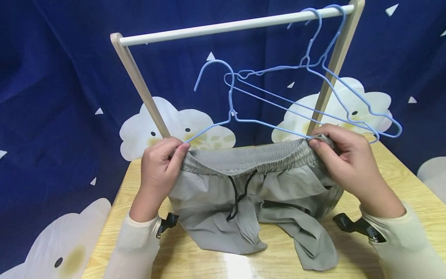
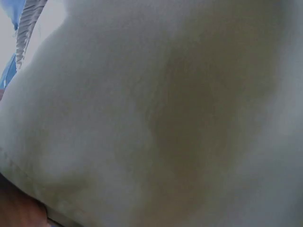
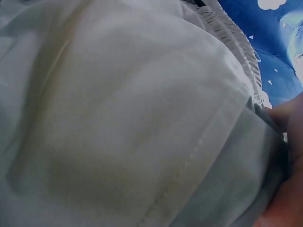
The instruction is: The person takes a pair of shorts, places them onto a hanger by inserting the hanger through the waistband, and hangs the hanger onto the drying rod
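Grey shorts point(image 1: 216, 193) with an elastic waistband and a black drawstring point(image 1: 240, 197) hang between both hands, their legs reaching down to the table. At the left end of the waistband, my left hand point(image 1: 160, 166) pinches the cloth between thumb and fingers. My right hand point(image 1: 352, 162) grips the other end the same way. A blue wire hanger point(image 1: 258, 121) stands above the waistband with its hook up. Its two arms run down to the hands, where the ends are hidden. Shorts fabric point(image 2: 118, 94) fills most of the left wrist view, blurred; the right wrist view shows fabric point(image 3: 142, 94) too.
Behind the shorts stands a wooden rack with a white rail point(image 1: 216, 28). Two more blue hangers point(image 1: 334, 83) hang at the rail's right end. A wood-grain table point(image 1: 393, 182) lies below, before a dark blue curtain point(image 1: 62, 97) with clouds.
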Available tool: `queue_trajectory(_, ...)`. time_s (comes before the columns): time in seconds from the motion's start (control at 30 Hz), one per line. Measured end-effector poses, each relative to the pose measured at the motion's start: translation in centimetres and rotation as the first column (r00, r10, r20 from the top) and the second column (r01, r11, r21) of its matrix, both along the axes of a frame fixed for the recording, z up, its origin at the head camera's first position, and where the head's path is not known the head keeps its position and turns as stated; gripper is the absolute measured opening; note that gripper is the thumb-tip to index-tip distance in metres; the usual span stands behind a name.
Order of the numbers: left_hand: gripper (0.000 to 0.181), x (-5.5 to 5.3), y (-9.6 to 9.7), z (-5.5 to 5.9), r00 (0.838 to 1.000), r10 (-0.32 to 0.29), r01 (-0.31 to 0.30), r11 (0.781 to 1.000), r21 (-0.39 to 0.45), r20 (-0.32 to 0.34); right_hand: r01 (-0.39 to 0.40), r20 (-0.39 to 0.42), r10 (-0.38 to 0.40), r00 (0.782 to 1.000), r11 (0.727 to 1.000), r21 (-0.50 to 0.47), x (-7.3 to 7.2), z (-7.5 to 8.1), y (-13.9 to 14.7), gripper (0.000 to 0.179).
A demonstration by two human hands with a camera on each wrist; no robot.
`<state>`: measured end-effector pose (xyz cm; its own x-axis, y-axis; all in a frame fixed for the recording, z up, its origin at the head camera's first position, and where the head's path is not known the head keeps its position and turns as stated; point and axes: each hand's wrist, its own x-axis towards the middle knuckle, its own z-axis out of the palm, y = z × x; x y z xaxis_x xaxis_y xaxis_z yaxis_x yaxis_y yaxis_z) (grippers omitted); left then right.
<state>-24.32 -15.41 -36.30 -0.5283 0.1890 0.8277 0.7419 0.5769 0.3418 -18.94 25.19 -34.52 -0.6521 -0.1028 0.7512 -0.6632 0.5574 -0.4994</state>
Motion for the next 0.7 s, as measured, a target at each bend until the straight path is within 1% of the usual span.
queue_trajectory(0.13,0.032,0.2,0.1,-0.2,1.0,-0.015,0.015,1.0,-0.008,-0.021,-0.024,-0.015,0.024,1.0,0.999,-0.033,0.0,-0.4,-0.1,0.014)
queue_trajectory(0.23,0.041,0.3,0.1,-0.1,0.999,-0.033,0.033,0.999,-0.001,-0.03,-0.049,-0.064,0.045,0.997,0.997,-0.063,-0.1,-0.6,-0.2,0.014)
queue_trajectory(0.3,0.047,0.3,0.2,0.0,0.998,-0.044,0.044,0.999,0.002,-0.04,-0.05,-0.088,0.045,0.995,0.997,-0.062,-0.3,-0.7,-0.2,0.015)
queue_trajectory(0.37,0.052,0.4,0.3,0.2,0.997,-0.054,0.054,0.999,-0.001,-0.048,-0.035,-0.103,0.031,0.994,0.999,-0.04,-0.5,-0.7,-0.1,0.015)
queue_trajectory(0.47,0.053,0.5,0.4,0.3,0.997,-0.056,0.055,0.998,-0.017,-0.062,-0.022,-0.113,0.026,0.993,0.999,0.037,-0.8,-0.7,0.0,0.015)
queue_trajectory(0.6,0.052,0.8,0.6,0.4,0.997,-0.043,0.04,0.998,-0.057,-0.061,-0.049,-0.122,0.066,0.99,0.989,0.142,-1.0,-1.0,0.2,0.014)
queue_trajectory(0.7,0.052,0.9,0.6,0.4,0.997,-0.032,0.028,0.997,-0.07,-0.063,-0.045,-0.134,0.067,0.989,0.986,0.158,-1.1,-1.3,0.3,0.015)
